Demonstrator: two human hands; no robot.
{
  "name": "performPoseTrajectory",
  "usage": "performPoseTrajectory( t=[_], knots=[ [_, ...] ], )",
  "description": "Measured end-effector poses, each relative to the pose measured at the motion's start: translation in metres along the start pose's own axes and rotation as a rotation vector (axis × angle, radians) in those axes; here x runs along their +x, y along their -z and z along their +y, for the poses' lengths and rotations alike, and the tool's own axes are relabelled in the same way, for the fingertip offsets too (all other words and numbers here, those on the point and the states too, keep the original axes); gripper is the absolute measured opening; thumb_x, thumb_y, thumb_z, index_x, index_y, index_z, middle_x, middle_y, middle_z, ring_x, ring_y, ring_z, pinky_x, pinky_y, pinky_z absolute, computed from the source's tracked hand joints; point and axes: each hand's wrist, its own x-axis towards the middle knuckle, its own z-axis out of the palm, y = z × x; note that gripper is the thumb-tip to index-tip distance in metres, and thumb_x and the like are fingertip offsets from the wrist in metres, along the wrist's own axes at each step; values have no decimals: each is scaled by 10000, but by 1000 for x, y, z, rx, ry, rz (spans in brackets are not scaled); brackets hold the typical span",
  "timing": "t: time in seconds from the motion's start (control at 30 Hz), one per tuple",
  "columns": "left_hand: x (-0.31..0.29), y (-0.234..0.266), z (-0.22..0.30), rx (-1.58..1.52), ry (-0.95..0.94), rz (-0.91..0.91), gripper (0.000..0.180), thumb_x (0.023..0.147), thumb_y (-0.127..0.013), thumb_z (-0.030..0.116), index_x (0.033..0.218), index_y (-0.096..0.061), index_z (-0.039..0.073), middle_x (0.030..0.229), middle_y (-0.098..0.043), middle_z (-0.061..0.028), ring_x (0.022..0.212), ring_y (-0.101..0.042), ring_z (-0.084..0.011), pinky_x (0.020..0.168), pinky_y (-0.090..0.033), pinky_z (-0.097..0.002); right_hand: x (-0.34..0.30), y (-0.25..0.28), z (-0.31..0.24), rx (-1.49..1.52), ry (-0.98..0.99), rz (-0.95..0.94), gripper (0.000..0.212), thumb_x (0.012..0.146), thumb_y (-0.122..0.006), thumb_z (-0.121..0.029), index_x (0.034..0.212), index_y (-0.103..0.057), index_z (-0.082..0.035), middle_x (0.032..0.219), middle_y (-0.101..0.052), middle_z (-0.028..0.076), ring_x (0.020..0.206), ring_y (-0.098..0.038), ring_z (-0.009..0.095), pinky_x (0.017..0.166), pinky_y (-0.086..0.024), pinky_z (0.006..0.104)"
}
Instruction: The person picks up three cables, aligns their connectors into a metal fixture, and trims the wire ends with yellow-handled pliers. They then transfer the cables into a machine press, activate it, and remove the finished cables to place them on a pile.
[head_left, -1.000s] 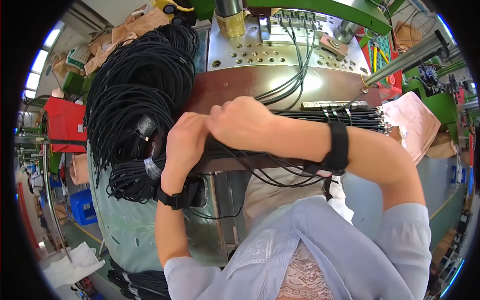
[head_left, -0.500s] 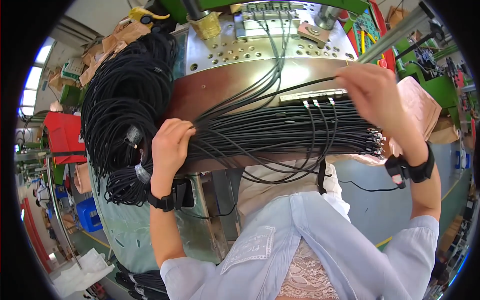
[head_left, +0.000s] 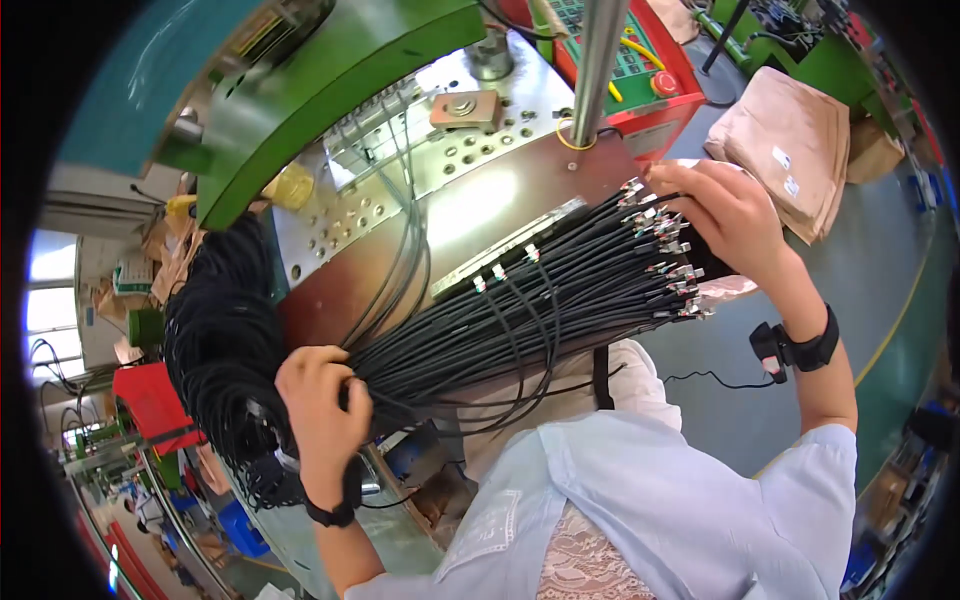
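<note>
Left hand (head_left: 322, 410) closed around bundle of thin black cables (head_left: 500, 320) lying across brown metal tabletop (head_left: 480, 215); right hand (head_left: 728, 215) grips its connector ends. Tan paper packages with white labels (head_left: 795, 160) beyond, right.

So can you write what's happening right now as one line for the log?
left hand: grips black cable bundle | right hand: at the connector ends | bundle: lying across brown machine plate

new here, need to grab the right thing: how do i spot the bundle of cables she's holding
Start at the shiny metal machine plate. Across its front runs the black cable bundle, gripped by the left hand and right hand. Unlike the coiled cable heap beside it, it lies straight, with metal tips.
</note>
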Motion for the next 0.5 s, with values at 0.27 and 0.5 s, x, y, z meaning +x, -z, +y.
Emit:
performPoseTrajectory(
  t=[0.27, 0.5],
  knots=[
    [69, 11, 69, -883, 51, -691, 131, 759, -603, 55, 880, -601, 7, 876, -614, -105, 782, -564, -282, 716, -448, -322, 7, -22, 2, 16, 196, 72, 181, 735, -660, -48, 907, -604, -41, 810, -608, 63, 743, -603, 252, 672, -494, 333],
    [96, -65, 24, -490, -29, -188, 142, 781, -661, 174, 865, -639, 62, 871, -600, -64, 787, -584, -240, 651, -480, -343, 33, -61, -17, 196, 209, -78, 187, 701, -687, -15, 856, -583, -23, 848, -629, 90, 819, -627, 266, 695, -501, 320]
  ],
)
